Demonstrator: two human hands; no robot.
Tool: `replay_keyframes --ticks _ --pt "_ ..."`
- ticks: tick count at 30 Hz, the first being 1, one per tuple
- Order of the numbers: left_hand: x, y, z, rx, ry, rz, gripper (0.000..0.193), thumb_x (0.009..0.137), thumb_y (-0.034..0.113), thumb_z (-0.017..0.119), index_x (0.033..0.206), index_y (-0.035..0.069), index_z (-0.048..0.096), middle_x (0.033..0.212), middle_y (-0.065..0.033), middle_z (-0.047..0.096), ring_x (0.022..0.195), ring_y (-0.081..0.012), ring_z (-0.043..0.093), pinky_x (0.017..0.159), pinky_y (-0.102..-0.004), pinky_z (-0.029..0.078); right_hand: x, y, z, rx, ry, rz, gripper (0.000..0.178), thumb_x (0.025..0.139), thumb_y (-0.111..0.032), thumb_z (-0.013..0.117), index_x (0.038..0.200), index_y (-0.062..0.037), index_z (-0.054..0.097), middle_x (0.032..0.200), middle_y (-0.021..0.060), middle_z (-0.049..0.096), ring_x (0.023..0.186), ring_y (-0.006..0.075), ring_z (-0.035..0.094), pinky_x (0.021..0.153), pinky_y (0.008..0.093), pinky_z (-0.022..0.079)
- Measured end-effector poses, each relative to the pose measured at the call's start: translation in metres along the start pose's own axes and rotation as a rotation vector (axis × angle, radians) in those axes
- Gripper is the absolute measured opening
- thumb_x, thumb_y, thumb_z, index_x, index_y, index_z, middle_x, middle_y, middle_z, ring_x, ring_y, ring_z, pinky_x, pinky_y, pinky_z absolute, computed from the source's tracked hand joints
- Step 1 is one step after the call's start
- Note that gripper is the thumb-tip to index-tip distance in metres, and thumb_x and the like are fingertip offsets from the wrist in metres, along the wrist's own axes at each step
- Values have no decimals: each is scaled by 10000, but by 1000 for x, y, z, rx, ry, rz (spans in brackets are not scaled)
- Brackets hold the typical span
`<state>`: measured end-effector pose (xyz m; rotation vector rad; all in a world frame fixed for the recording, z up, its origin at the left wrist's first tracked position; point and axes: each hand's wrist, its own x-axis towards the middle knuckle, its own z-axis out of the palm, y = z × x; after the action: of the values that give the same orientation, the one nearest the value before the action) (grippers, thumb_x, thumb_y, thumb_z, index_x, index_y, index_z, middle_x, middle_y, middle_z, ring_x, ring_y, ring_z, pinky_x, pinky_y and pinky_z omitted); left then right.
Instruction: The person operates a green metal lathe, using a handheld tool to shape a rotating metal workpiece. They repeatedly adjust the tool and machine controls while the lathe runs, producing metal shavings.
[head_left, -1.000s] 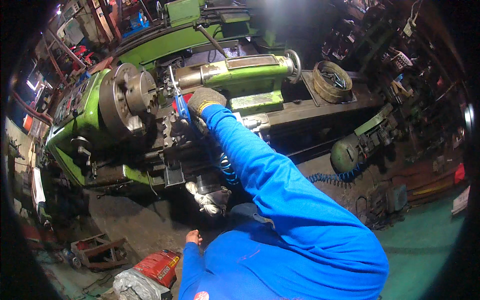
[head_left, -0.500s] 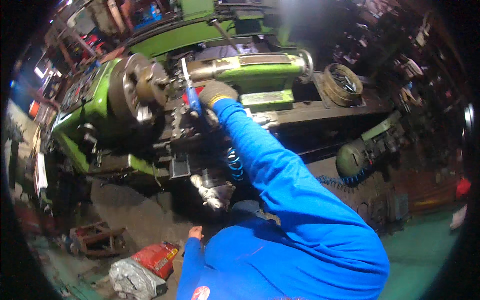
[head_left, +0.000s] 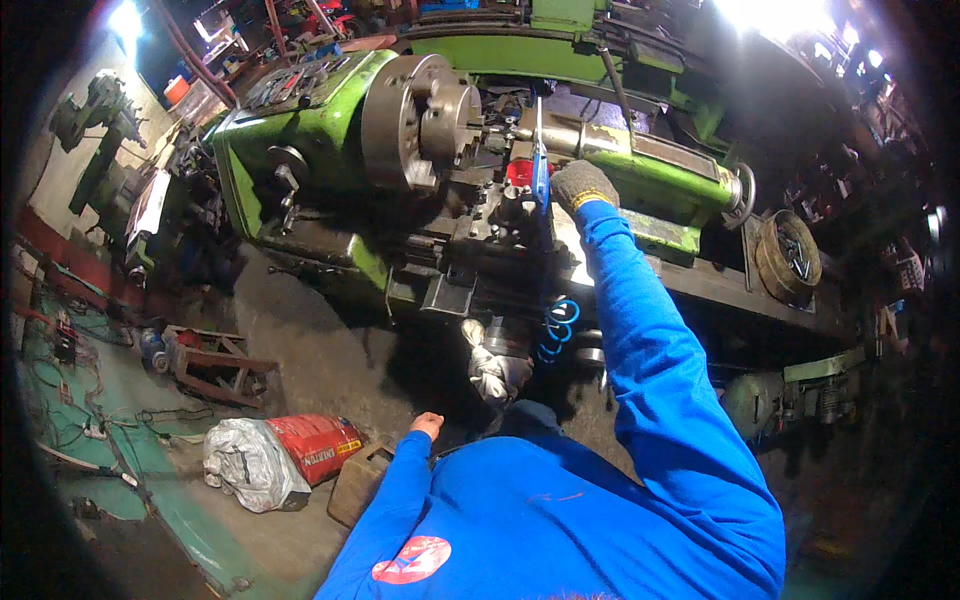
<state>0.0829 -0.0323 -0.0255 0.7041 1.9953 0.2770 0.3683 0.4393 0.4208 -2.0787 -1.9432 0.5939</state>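
Observation:
My right hand [head_left: 585, 186], in a grey knit glove with a yellowish cuff, is closed around a blue air blow gun [head_left: 541, 178]. The gun's thin metal nozzle points away from me, beside the tailstock [head_left: 640, 165] of a green lathe. A blue coiled hose [head_left: 560, 325] hangs below the gun. Left of the nozzle is the lathe chuck [head_left: 410, 122]. Near the gun lie the tool post [head_left: 510, 208] and a red object [head_left: 519, 172]. My bare left hand [head_left: 428, 425] hangs low by my side, away from the machine; its fingers are mostly hidden.
A round tub of metal pieces [head_left: 788, 258] sits on the lathe's right end. A white cloth [head_left: 490, 370] is tied around a part in front. A red and silver sack [head_left: 310, 447] and a rusty metal frame [head_left: 222, 362] stand on the left floor, near loose cables [head_left: 95, 432].
The view has swung, so the lathe sits farther right and more of the left floor shows. My right hand keeps its grip on the air blow gun near the tailstock.

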Motion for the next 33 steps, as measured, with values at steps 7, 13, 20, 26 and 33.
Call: replay_keyframes --ticks 7,13,20,26,33 --pt "3 5 1 -34 -10 -20 410 994 442 728 1203 93 782 1226 -171 782 1192 -351 724 1055 -448 544 17 8 11 -17 32 -27 507 966 -445 613 1230 -48 789 1314 262 721 1263 436 683 1074 514 540" --pt "-2 6 3 -28 4 -30 408 992 436 726 1186 82 787 1241 -176 778 1207 -354 718 1067 -449 537 14 5 12 -11 17 -73 487 960 -443 621 1269 -103 782 1345 229 716 1273 424 677 1075 499 544" --pt "-8 15 3 -39 -9 -19 425 988 437 726 1197 72 786 1230 -180 779 1202 -356 719 1058 -453 540 14 11 10 -53 13 -47 479 972 -440 607 1241 -90 791 1326 231 722 1256 424 685 1079 507 539" --pt "28 -57 -20 -70 37 141 461 960 475 716 1130 56 810 1157 -176 792 1145 -367 729 1025 -470 554 -12 -1 1 112 4 -202 585 914 -567 664 1243 -102 798 1334 224 726 1260 429 684 1100 484 528" --pt "-7 -81 -74 -344 161 -20 343 967 321 797 1117 14 766 906 -127 779 774 -245 734 721 -406 600 0 7 6 26 -24 6 465 974 -310 531 1266 -46 777 1364 270 695 1301 439 662 1122 512 514"
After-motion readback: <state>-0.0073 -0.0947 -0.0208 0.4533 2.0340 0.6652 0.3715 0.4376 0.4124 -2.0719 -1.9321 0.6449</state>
